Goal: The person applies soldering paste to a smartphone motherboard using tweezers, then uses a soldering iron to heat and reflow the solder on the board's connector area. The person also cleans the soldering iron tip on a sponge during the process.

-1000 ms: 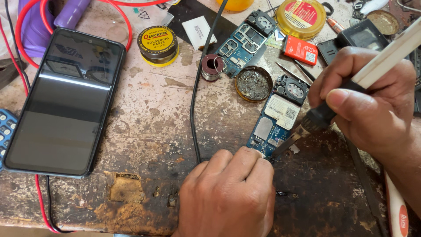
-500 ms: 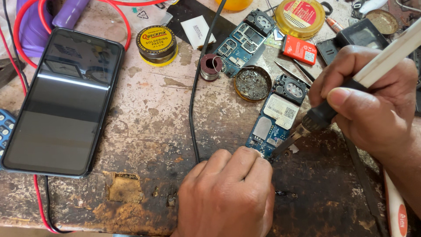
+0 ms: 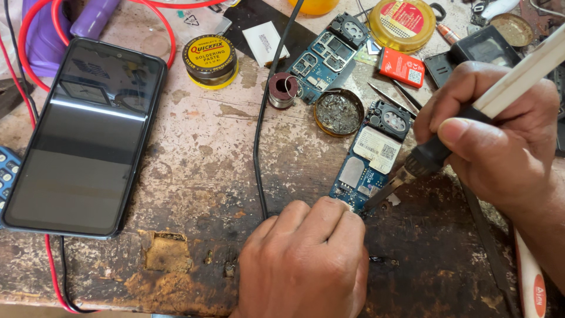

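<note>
A blue phone circuit board (image 3: 371,159) with a white label and a round speaker lies on the worn wooden bench. My right hand (image 3: 500,135) grips a soldering iron (image 3: 471,112) with a black grip and white handle; its tip touches the board's lower end. My left hand (image 3: 306,259) rests on the bench with its fingers closed, its fingertips against the board's bottom edge. Whether it pinches anything is hidden.
A black smartphone (image 3: 85,135) lies at the left over red and black wires. A yellow paste tin (image 3: 209,59), a solder spool (image 3: 283,89), a tin of solder dross (image 3: 338,112), a second circuit board (image 3: 326,56), a red battery (image 3: 401,66) and tweezers (image 3: 391,94) sit behind. A black cable (image 3: 259,147) crosses the middle.
</note>
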